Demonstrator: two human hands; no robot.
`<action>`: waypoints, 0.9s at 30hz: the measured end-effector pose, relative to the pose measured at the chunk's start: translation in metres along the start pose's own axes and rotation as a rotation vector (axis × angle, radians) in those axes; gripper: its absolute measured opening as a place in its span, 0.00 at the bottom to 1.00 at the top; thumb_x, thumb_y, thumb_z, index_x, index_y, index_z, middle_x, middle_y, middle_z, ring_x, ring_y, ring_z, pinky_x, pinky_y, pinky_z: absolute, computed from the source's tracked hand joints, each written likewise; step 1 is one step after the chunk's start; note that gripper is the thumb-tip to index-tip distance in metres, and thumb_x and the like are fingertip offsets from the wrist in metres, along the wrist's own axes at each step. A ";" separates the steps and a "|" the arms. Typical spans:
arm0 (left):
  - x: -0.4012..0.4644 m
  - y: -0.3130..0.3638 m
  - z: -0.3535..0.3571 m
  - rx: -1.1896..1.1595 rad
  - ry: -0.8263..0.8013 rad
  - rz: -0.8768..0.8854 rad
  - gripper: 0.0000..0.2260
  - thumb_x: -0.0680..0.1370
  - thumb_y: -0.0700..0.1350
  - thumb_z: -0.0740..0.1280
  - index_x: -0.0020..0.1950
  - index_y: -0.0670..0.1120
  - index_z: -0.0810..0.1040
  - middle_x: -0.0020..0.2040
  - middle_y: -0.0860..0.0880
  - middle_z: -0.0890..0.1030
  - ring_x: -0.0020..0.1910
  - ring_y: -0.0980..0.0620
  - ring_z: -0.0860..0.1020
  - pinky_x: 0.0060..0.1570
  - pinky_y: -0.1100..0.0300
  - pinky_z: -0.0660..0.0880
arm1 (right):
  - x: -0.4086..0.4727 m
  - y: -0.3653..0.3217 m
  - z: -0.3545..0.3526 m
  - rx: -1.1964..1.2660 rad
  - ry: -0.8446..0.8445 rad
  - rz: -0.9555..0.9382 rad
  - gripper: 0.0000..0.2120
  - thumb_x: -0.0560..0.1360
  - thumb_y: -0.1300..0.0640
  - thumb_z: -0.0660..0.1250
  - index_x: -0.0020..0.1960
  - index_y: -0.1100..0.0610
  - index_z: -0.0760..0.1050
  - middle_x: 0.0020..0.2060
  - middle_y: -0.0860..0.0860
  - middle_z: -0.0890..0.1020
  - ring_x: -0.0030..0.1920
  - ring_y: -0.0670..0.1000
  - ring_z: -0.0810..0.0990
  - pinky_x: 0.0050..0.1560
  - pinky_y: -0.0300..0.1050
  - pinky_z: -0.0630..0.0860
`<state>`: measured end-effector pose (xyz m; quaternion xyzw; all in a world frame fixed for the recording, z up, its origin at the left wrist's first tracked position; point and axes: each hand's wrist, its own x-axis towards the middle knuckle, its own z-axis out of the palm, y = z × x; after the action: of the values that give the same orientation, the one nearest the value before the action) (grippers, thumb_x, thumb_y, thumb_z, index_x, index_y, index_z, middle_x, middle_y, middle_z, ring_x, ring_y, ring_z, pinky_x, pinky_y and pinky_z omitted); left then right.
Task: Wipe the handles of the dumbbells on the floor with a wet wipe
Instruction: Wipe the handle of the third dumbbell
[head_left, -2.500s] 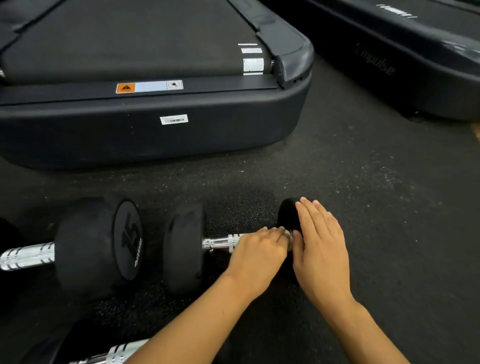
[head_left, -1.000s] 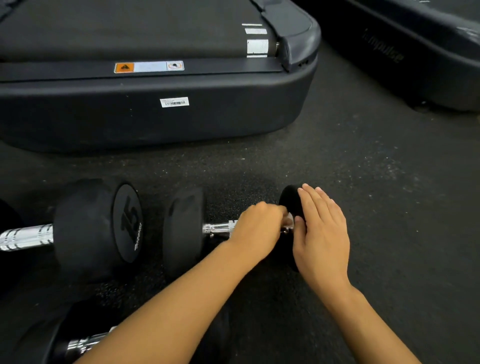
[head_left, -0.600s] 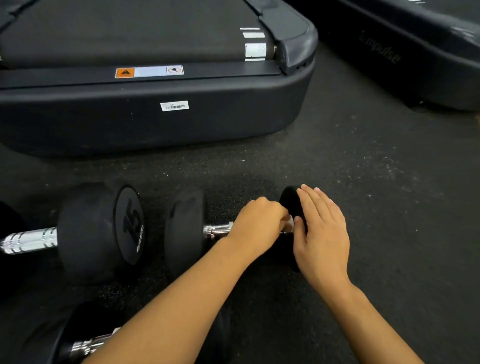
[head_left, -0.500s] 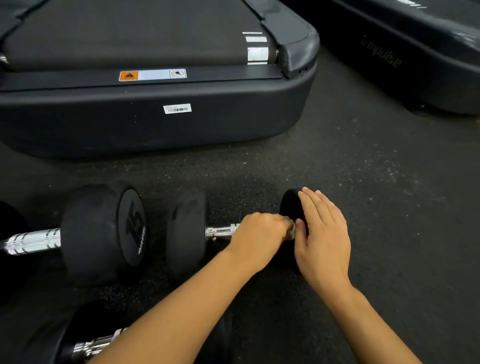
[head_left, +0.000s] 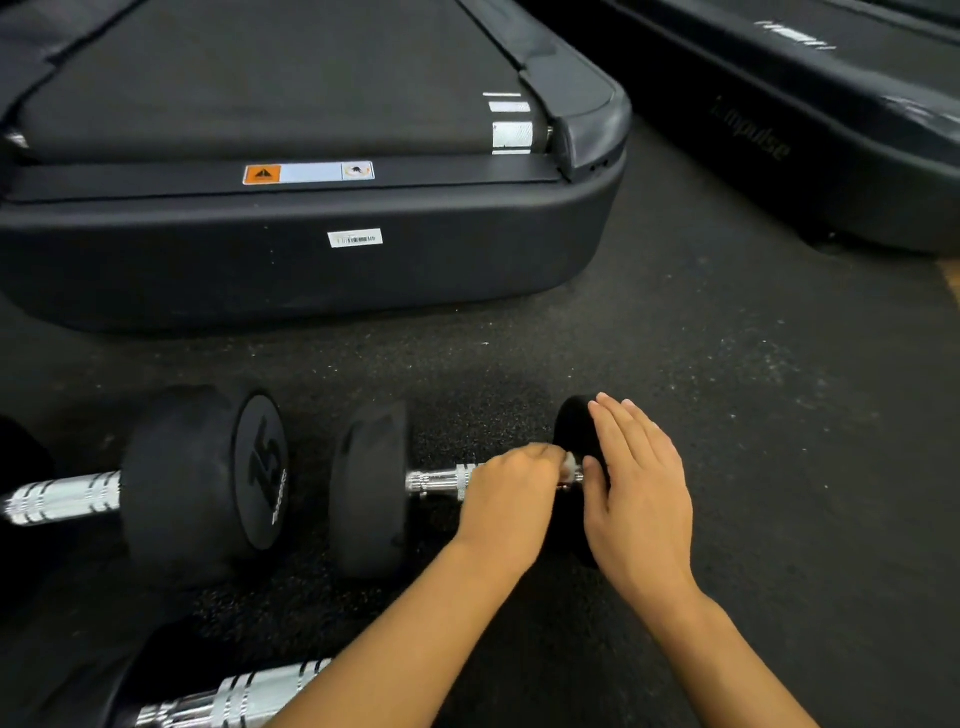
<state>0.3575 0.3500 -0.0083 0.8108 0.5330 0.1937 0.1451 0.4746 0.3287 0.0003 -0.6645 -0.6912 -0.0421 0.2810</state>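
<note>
On the dark speckled rubber floor (head_left: 727, 415) lies a small dumbbell with black rubber ends and a ridged chrome handle (head_left: 441, 480), set crosswise to the viewer. The left hand (head_left: 511, 499) is curled over the right part of that handle, fingers wrapped down round it, and a scrap of white wet wipe (head_left: 570, 461) shows just past the knuckles, pressed against the metal. Only the left stretch of the handle is bare; the hand covers the rest. The right hand (head_left: 641, 499) lies flat with straight fingers on the dumbbell's right black end (head_left: 571, 421), hiding most of it and holding nothing.

Just left of this dumbbell, nearly touching its left end (head_left: 369, 491), stands a larger black rubber dumbbell marked 15 (head_left: 208, 483), its chrome handle running off towards the left edge of the view. A third chrome handle (head_left: 244, 696) lies near the lower edge, partly hidden by the left forearm.

Beyond the dumbbells, the rear end of a black treadmill (head_left: 311, 275) fills the upper left, with an orange warning label (head_left: 309, 172) and a white barcode sticker (head_left: 355, 238). A second black treadmill (head_left: 831, 156) sits at the upper right, well apart from the hands.
</note>
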 end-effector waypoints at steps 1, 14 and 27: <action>-0.004 -0.003 -0.002 -0.027 0.008 0.005 0.06 0.71 0.40 0.70 0.47 0.47 0.80 0.45 0.50 0.82 0.43 0.49 0.81 0.39 0.55 0.77 | 0.000 0.001 0.000 0.004 -0.001 -0.005 0.23 0.71 0.61 0.60 0.66 0.62 0.70 0.65 0.55 0.73 0.68 0.53 0.67 0.69 0.44 0.55; -0.004 0.007 0.013 0.113 0.069 0.092 0.12 0.63 0.41 0.70 0.45 0.46 0.84 0.43 0.49 0.85 0.42 0.53 0.83 0.39 0.62 0.78 | -0.002 0.001 0.001 0.006 0.013 -0.010 0.22 0.74 0.58 0.55 0.67 0.61 0.70 0.65 0.54 0.73 0.68 0.52 0.66 0.69 0.46 0.57; 0.017 0.001 -0.012 0.152 -0.109 -0.069 0.08 0.79 0.45 0.58 0.53 0.49 0.77 0.51 0.46 0.80 0.51 0.43 0.77 0.44 0.53 0.71 | -0.001 0.001 0.002 0.005 0.026 -0.002 0.22 0.73 0.59 0.56 0.66 0.61 0.70 0.65 0.54 0.73 0.68 0.52 0.66 0.69 0.46 0.57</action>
<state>0.3587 0.3650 0.0059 0.8099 0.5652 0.1032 0.1184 0.4748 0.3284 -0.0023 -0.6623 -0.6885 -0.0491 0.2915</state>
